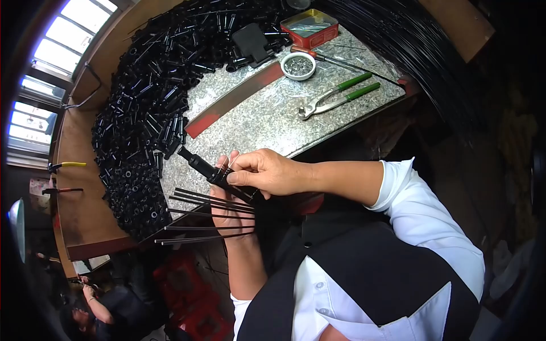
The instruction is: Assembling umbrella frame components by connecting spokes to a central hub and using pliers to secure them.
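My left hand grips a black tubular plastic part with several thin black ribs fanning out leftward below it. My right hand comes over the top and pinches a thin pale wire at the part's near end, fingertips touching the left hand's fingers. Both hands hover at the front edge of a metal-topped workbench. White sleeves and a black vest fill the lower right.
A large heap of black plastic tubes covers the bench's left side. Green-handled pliers, a white bowl of small metal bits, a red tin and a red-ended metal strip lie on the bench. Another person sits below left.
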Available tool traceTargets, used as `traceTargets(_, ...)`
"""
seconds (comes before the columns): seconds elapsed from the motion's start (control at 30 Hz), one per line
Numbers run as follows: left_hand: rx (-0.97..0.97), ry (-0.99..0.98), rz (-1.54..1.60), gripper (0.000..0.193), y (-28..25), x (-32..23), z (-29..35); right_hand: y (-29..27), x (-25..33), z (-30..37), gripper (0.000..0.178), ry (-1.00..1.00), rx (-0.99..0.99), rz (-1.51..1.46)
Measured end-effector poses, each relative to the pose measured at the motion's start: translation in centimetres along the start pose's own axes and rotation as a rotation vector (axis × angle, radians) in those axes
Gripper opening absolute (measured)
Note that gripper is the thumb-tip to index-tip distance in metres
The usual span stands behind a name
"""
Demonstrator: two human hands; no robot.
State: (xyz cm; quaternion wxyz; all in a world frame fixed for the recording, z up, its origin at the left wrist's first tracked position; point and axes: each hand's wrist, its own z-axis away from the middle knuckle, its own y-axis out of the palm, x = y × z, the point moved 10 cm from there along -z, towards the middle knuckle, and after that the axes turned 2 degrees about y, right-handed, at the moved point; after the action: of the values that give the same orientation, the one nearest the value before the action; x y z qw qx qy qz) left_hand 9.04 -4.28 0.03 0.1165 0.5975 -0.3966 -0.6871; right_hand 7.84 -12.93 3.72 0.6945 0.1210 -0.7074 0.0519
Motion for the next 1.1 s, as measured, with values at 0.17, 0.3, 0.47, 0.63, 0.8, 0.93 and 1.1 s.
traceTargets(0.17,0.117,-0.007,0.053,0.051,0.9,-0.6,0.4,0.8,0.1,0.0,0.029,-0.009,0.053,-0.018)
traceTargets(0.3,0.160,-0.002,0.023,0.054,1.7,-0.8,0.2,0.8,-0.6,-0.3,0.029,0.020,0.106,-0.082)
traceTargets(0.47,0.200,-0.080,0.108,0.059,2.1,-0.1,0.0,0.8,-0.6,-0.2,0.028,0.039,0.157,-0.078)
traceTargets(0.63,0.114,0.051,0.210,0.055,0.6,-0.4,-0.4,1.1,-0.6,-0.3,0.028,0.048,0.164,-0.111)
traceTargets(0.8,0.174,-0.047,0.295,0.049,0.5,0.1,-0.6,1.2,-0.9,-0.4,0.028,0.067,0.161,-0.094)
traceTargets(0.93,0.299,-0.091,0.348,0.047,1.5,0.1,-0.3,1.1,-0.4,-0.4,0.028,0.041,0.148,-0.057)
traceTargets(1.1,0.198,-0.117,0.363,0.044,0.8,0.4,-0.4,0.9,0.3,0.0,0.029,0.026,0.137,0.004)
